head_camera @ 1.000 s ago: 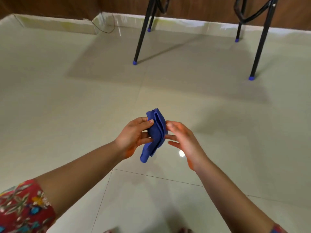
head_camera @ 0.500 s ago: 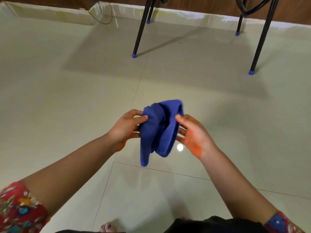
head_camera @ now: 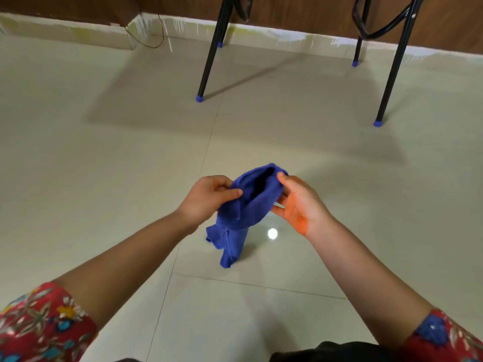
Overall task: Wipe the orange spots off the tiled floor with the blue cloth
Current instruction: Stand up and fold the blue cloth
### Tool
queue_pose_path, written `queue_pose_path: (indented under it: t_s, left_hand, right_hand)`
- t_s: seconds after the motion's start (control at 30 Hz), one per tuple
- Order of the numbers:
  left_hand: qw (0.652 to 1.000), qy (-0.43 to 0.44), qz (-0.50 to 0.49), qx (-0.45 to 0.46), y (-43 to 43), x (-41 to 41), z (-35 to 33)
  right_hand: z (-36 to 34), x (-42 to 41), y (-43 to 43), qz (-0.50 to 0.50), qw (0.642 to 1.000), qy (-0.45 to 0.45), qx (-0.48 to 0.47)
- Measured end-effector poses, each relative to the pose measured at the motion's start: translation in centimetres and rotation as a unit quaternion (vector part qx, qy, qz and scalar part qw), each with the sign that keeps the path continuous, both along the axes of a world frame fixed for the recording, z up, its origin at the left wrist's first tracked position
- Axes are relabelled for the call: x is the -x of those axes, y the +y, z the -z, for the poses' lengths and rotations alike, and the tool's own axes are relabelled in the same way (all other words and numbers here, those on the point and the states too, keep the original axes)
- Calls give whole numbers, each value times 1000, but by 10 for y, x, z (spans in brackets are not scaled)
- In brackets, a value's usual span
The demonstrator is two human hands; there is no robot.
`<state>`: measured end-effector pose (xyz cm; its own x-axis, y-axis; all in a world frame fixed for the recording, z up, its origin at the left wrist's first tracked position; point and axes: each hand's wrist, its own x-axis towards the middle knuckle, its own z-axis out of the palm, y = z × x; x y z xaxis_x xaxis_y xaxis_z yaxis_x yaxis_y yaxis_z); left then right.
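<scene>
left hand (head_camera: pixel 206 197) and right hand (head_camera: pixel 300 205), both with a pinch on one blue cloth (head_camera: pixel 244 209); four black legs (head_camera: pixel 209 57)

Indoor room, probably domestic, though little of it is in view. Glossy cream tiled floor (head_camera: pixel 104 178) meets tile skirting (head_camera: pixel 287 35) below a brown wood-panelled wall (head_camera: pixel 300 11). Black metal furniture legs (head_camera: pixel 209 56) stand on blue caps (head_camera: pixel 200 98). A thin loose cable (head_camera: pixel 156 40) hangs by the skirting.
</scene>
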<state>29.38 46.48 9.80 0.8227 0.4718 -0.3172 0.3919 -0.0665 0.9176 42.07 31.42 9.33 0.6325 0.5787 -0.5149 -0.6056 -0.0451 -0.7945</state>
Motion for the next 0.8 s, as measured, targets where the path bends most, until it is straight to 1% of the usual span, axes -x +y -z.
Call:
queue_pose_path:
  t_s: [0.03, 0.1, 0.13, 0.2, 0.23, 0.3, 0.33, 0.4, 0.43, 0.47, 0.5, 0.53, 0.6, 0.63, 0.67, 0.73, 0.8]
  left_hand:
    - [1000, -3, -22, 3, 6, -1, -2]
    - [998, -3, -57, -17, 15, -6, -13]
    - [998, -5, -66, -21, 18, -10, -27]
    - [997, -15, -74, -31, 22, -12, -68]
    - [996, -19, -69, -47, 26, -9, -93]
    - [992, -17, -50, -112, 38, -2, -147]
    - [989, -12, -37, -145, 43, 3, -173]
    - [985, 5, -13, -171, 49, 13, -216]
    - [987, 13, -4, -162, 51, 17, -247]
    - [988, 32, 6, -150, 50, 24, -275]
    - [989, 45, 10, -138, 49, 29, -298]
    - [989, 54, 9, -140, 51, 33, -321]
    - [983, 82, 11, -163, 54, 41, -386]
    - [980, 91, 16, -175, 56, 44, -415]
    - [978, 99, 20, -185, 57, 47, -444]
    - [973, 102, 32, -207, 58, 48, -496]
    - [972, 107, 36, -205, 54, 50, -547]
  right_hand:
    - [-4, -6, -1, 21, 999, -13, 32]
    - [-19, -17, 0, 12, 989, -87, 117]
    - [-36, -23, 0, -15, 980, -132, 147]
    - [-80, -30, -1, -75, 957, -228, 165]
    - [-106, -33, -3, -115, 935, -287, 174]
    - [-161, -39, -9, -210, 865, -400, 218]
    - [-185, -41, -13, -253, 827, -441, 241]
    - [-222, -40, -21, -322, 751, -489, 306]
    - [-252, -40, -25, -336, 717, -504, 345]
    - [-277, -38, -31, -333, 695, -507, 387]
    - [-300, -36, -36, -313, 691, -509, 407]
    - [-323, -34, -38, -287, 703, -507, 408]
    - [-390, -28, -45, -233, 754, -480, 383]
    - [-418, -24, -46, -212, 770, -476, 367]
    - [-448, -21, -48, -200, 777, -475, 360]
    - [-501, -18, -50, -207, 771, -487, 355]
    - [-553, -12, -56, -220, 758, -497, 360]
